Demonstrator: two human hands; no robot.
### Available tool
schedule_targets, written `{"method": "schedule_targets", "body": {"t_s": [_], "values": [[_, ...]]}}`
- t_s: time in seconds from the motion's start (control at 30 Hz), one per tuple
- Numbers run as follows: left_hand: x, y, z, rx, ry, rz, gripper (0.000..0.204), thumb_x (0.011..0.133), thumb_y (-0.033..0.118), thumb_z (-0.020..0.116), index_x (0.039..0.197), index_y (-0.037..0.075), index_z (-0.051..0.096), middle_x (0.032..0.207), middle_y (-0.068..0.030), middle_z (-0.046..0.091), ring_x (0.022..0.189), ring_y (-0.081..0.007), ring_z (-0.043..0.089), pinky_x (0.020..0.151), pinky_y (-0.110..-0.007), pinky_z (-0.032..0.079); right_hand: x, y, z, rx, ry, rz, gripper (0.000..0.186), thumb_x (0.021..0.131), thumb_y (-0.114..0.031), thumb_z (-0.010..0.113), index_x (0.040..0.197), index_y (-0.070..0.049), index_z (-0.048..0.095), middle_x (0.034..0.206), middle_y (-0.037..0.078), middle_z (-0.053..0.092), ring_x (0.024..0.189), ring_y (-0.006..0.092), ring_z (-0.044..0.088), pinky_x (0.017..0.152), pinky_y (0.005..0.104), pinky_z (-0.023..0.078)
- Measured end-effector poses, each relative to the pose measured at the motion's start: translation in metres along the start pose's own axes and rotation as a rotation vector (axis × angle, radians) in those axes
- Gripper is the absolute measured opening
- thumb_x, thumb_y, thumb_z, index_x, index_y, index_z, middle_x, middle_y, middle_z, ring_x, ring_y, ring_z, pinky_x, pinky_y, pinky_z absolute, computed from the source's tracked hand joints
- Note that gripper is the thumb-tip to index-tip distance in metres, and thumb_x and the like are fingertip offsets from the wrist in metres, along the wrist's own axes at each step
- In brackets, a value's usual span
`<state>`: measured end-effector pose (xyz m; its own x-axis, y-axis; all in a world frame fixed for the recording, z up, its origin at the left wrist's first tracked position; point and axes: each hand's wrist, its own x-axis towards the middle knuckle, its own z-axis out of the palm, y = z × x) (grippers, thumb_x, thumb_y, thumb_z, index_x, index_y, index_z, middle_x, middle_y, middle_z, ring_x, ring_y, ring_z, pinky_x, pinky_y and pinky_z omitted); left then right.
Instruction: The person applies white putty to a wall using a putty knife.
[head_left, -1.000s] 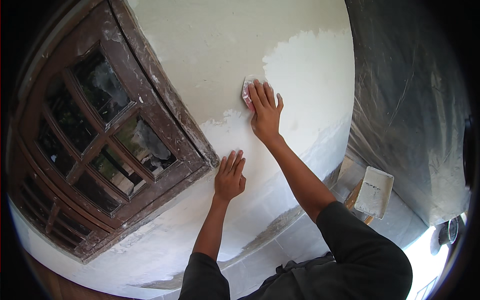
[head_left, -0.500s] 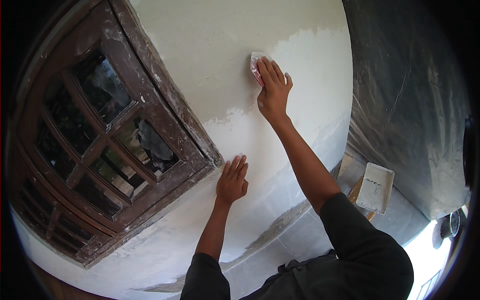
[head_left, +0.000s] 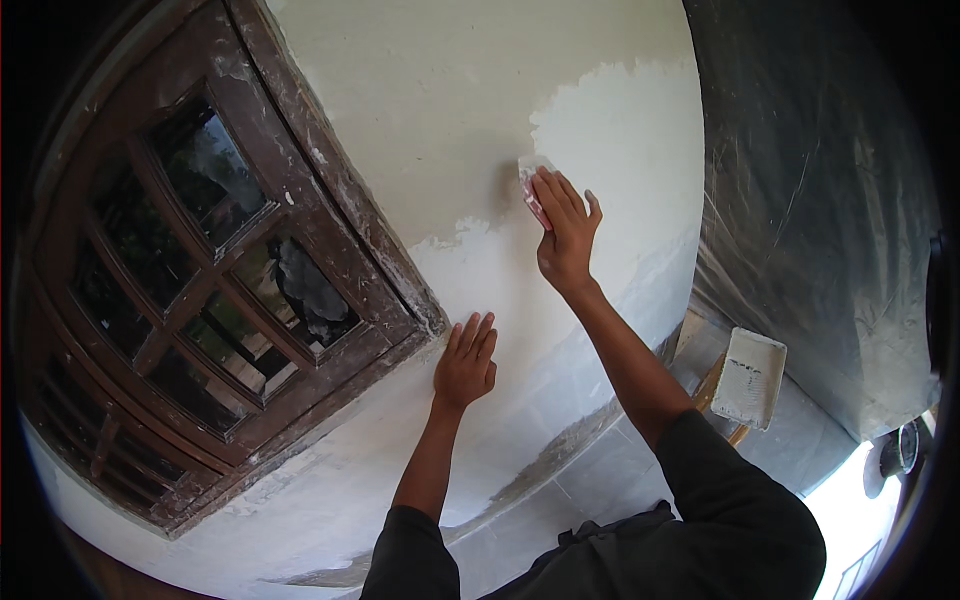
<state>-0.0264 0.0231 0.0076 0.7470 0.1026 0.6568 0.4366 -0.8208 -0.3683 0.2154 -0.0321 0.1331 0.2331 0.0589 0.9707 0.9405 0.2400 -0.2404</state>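
My right hand [head_left: 568, 225] presses a small flat putty scraper [head_left: 534, 195], pink and smeared with white, against the wall [head_left: 450, 120]. The fingers lie over its face, so part of the scraper is hidden. It sits by the ragged edge where fresh white putty [head_left: 630, 130] meets the beige-grey upper wall. Lower and to the left, my left hand [head_left: 465, 362] rests flat on the white part of the wall, fingers stretched out, with nothing in it. It is next to the lower corner of the window frame.
A dark brown wooden window [head_left: 215, 265] with glass panes and white smears fills the left. On the right hangs dark plastic sheeting [head_left: 800, 180]. Below it lies a white paint tray [head_left: 752, 378] with residue. A dark pot [head_left: 898, 452] is at the far right.
My right hand has moved down and slightly to the right along the wall, with the scraper in it. My left hand has stayed at the same spot.
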Motion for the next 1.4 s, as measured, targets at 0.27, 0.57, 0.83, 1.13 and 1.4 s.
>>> {"method": "schedule_targets", "body": {"t_s": [0.27, 0.57, 0.83, 1.13, 1.4], "values": [[-0.002, 0.000, 0.004, 0.045, -0.023, -0.004, 0.041, 0.085, 0.015, 0.053, 0.123, 0.004, 0.064, 0.151, -0.0083, 0.054, 0.145, -0.0304, 0.043, 0.121, -0.051, 0.029, -0.013, 0.022, 0.033, -0.079, -0.048, 0.072, 0.065, 0.086, 0.011, 0.052, 0.145, -0.016, 0.054, 0.153, 0.005, 0.052, 0.143, 0.0280, 0.045, 0.115, 0.0532, 0.025], [-0.002, 0.000, 0.001, 0.090, 0.002, 0.015, 0.041, 0.085, 0.015, 0.053, 0.123, 0.005, 0.064, 0.151, -0.0078, 0.055, 0.145, -0.0295, 0.043, 0.121, -0.051, 0.029, -0.040, -0.003, -0.003, 0.006, -0.052, 0.048, 0.071, 0.078, 0.018, 0.050, 0.142, -0.012, 0.057, 0.148, 0.006, 0.057, 0.140, 0.0275, 0.048, 0.115, 0.0510, 0.020], [-0.003, 0.005, 0.000, -0.004, -0.020, -0.011, 0.042, 0.083, 0.013, 0.053, 0.122, 0.004, 0.063, 0.151, -0.0088, 0.054, 0.146, -0.0300, 0.042, 0.121, -0.052, 0.029, -0.001, -0.018, 0.044, -0.022, 0.001, 0.057, 0.071, 0.081, 0.012, 0.054, 0.146, -0.014, 0.052, 0.153, 0.005, 0.051, 0.144, 0.0297, 0.043, 0.114, 0.0546, 0.023], [-0.044, -0.006, 0.003, 0.048, -0.076, 0.011, 0.043, 0.084, 0.017, 0.055, 0.124, 0.005, 0.063, 0.154, -0.0086, 0.051, 0.148, -0.0277, 0.040, 0.121, -0.052, 0.028, -0.163, -0.060, -0.009, 0.143, -0.260, 0.042, 0.058, 0.086, 0.007, 0.056, 0.138, -0.017, 0.061, 0.148, 0.002, 0.057, 0.140, 0.0258, 0.048, 0.114, 0.0580, 0.019], [-0.040, 0.000, -0.007, 0.019, -0.080, -0.028, 0.045, 0.085, 0.013, 0.054, 0.128, 0.006, 0.061, 0.155, -0.0072, 0.050, 0.148, -0.0240, 0.039, 0.124, -0.047, 0.022, 0.045, -0.049, 0.036, 0.010, 0.064, -0.014, 0.066, 0.083, 0.010, 0.056, 0.143, -0.018, 0.056, 0.149, 0.003, 0.055, 0.141, 0.0277, 0.046, 0.114, 0.0587, 0.022]]}}
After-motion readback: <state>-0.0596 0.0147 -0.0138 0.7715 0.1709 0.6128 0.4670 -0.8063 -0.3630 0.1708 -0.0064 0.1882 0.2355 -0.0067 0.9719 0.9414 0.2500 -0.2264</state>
